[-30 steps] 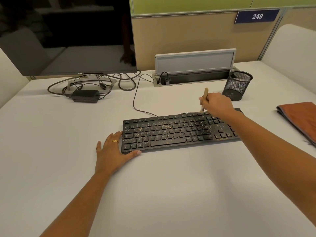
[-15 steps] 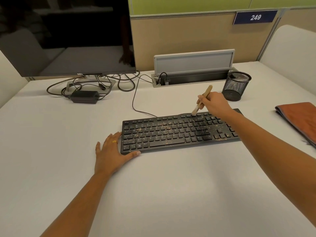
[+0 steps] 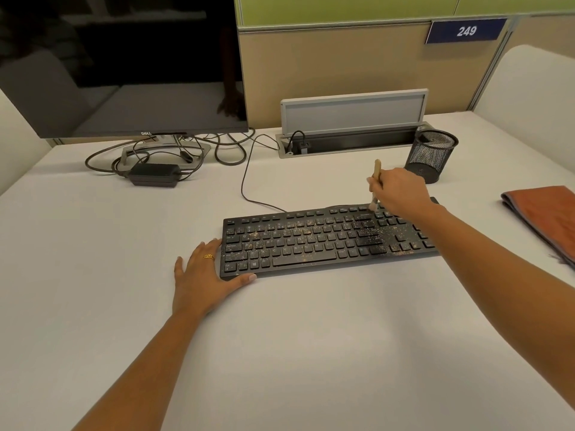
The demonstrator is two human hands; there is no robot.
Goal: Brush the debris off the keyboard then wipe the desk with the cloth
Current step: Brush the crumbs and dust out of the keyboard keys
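White desk (image 3: 311, 353) — brush (image 3: 377, 170) over speckled keyboard (image 3: 311, 245)

Your back left: dark monitor (image 3: 124, 63), adapter (image 3: 154, 174) and tangled cables (image 3: 217, 150) under it. Ahead of you, cable box (image 3: 348, 144) with lid (image 3: 353, 112) raised. Mesh cup (image 3: 431, 155) just right of box. Partition (image 3: 326, 63) behind, with sign (image 3: 466, 31) reading 249.

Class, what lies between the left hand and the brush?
The head view shows the keyboard, dotted with debris, stretching from the left hand to the brush that the right hand grips.
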